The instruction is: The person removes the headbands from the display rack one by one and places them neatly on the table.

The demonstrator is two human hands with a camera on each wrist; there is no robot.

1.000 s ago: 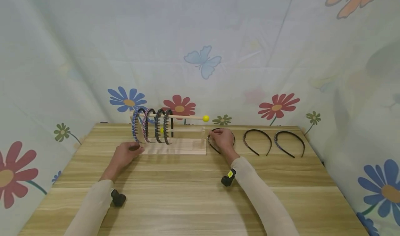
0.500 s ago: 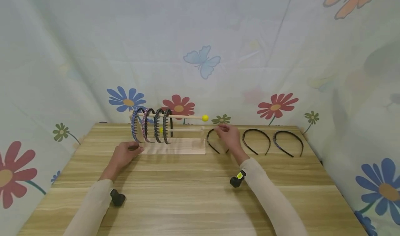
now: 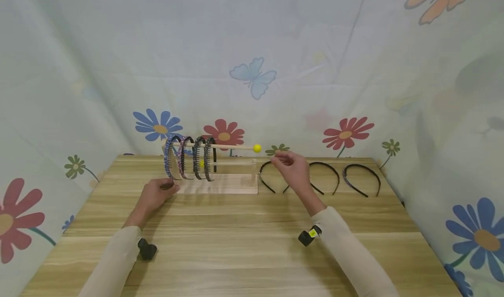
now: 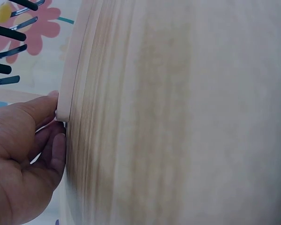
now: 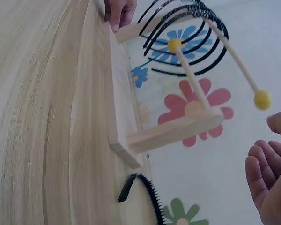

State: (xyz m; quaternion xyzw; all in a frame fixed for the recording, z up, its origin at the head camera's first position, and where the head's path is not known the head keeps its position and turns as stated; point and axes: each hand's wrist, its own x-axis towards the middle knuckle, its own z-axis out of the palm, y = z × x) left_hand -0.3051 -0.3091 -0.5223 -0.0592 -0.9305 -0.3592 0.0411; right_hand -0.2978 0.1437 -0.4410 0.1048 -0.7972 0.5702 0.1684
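A wooden headband stand [image 3: 236, 187] has two rods tipped with yellow balls. Several toothed headbands [image 3: 210, 159], some with blue or pink glitter, hang on its upper rod [image 3: 236, 147]. My left hand [image 3: 156, 195] holds the left end of the stand's base, its thumb [image 4: 44, 104] on the base's edge. With fingers loosely bent and nothing between them, my right hand [image 3: 293, 171] is raised right of the rod's yellow ball [image 3: 257, 148]. It overlaps a black headband [image 3: 265, 183] lying on the table, whose toothed band [image 5: 152, 192] shows in the right wrist view.
Two more headbands lie to the right on the table, a middle one [image 3: 334, 170] partly behind my right hand and one with bluish glitter [image 3: 354, 187]. The wooden table [image 3: 220, 249] meets a flowered cloth backdrop [image 3: 299, 100] at the back.
My right hand has come away from the nearest loose headband, moving up and right, and leaves it on the table. My left hand stays at the stand's base.
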